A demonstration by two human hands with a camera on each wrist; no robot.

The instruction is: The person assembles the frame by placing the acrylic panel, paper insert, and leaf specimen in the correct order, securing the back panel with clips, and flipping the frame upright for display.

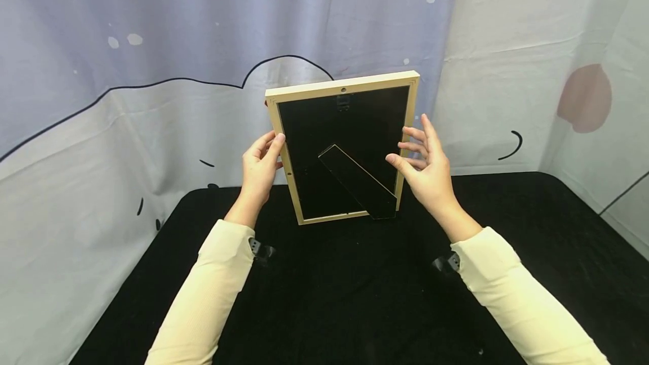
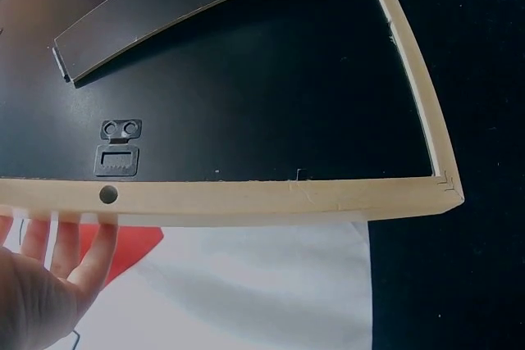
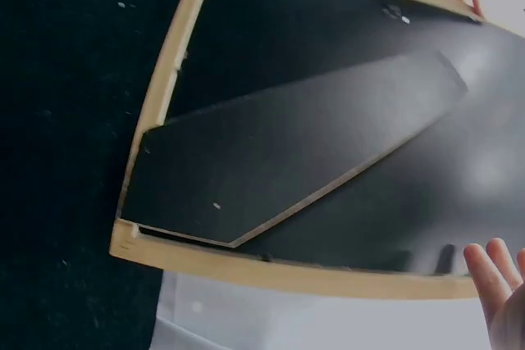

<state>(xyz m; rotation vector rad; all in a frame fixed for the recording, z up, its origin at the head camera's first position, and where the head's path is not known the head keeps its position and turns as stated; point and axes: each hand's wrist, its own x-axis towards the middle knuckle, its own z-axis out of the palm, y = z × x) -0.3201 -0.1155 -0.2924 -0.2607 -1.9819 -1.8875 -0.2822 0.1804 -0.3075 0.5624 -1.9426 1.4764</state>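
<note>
A picture frame [image 1: 342,84] with a light wood border stands tilted on its bottom edge, its black back towards me. A black easel leg [image 1: 355,179] slants across that back, its lower end at the bottom right; in the left wrist view a metal hanger [image 2: 117,149] sits near one side. My left hand [image 1: 259,170] grips the left side of the border, thumb at the near face and fingers behind. At the right side my right hand [image 1: 428,170] has its fingers spread and its thumb off the border; whether a fingertip touches the wood, I cannot tell.
A black cloth-covered table [image 1: 350,297] lies under the frame. Behind it and along the sides hangs a pale curtain [image 1: 512,83] with printed shapes, close to the table's back edge. Dark wrist straps [image 1: 261,249] sit at both cuffs.
</note>
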